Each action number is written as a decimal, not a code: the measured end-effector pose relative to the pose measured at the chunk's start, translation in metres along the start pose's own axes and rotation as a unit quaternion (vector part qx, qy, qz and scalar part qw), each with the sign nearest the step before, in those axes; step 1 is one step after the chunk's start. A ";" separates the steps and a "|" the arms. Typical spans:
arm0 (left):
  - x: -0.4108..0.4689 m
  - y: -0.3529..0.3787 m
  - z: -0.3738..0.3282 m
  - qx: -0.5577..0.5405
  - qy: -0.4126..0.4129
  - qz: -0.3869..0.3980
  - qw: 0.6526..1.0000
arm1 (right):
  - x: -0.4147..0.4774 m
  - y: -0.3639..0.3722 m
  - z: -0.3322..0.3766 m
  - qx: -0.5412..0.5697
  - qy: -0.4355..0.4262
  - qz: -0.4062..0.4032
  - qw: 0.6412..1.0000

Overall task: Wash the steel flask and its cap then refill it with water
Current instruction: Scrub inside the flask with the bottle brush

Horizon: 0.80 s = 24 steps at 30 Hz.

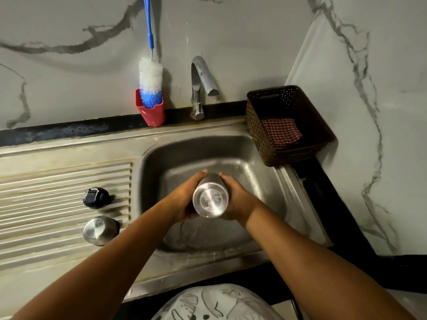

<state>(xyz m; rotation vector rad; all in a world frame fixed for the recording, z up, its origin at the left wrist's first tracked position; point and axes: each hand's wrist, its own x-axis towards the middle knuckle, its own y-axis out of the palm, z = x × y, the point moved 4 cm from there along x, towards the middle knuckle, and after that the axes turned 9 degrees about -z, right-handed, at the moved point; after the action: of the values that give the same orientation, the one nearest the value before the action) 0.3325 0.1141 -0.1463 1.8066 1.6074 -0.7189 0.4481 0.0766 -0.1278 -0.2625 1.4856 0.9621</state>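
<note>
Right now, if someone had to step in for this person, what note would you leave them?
Left hand and right hand both grip the round steel flask over the steel sink basin, its base toward the camera.
Black round cap and domed steel cap rest on the ribbed drainboard, left of the basin.
Blue-and-white bottle brush stands in the red cup beside the chrome tap; no stream visible.
Done: caps off. Left: wash whatever remains, refill, recap.

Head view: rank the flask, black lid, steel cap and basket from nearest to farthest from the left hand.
1. The flask, gripped by the left hand.
2. The black lid and steel cap, left on the drainboard; too close to call.
3. The basket, back right corner.
</note>
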 end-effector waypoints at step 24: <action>-0.048 -0.091 -0.117 -0.068 0.277 -0.087 0.955 | -0.072 0.175 0.050 -0.765 -0.487 0.037 0.420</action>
<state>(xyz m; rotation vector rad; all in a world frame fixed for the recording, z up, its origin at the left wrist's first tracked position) 0.2366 0.1759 -0.0404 1.8804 2.1356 -0.1609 0.3801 0.1926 0.0144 -0.7317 -0.8550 1.8349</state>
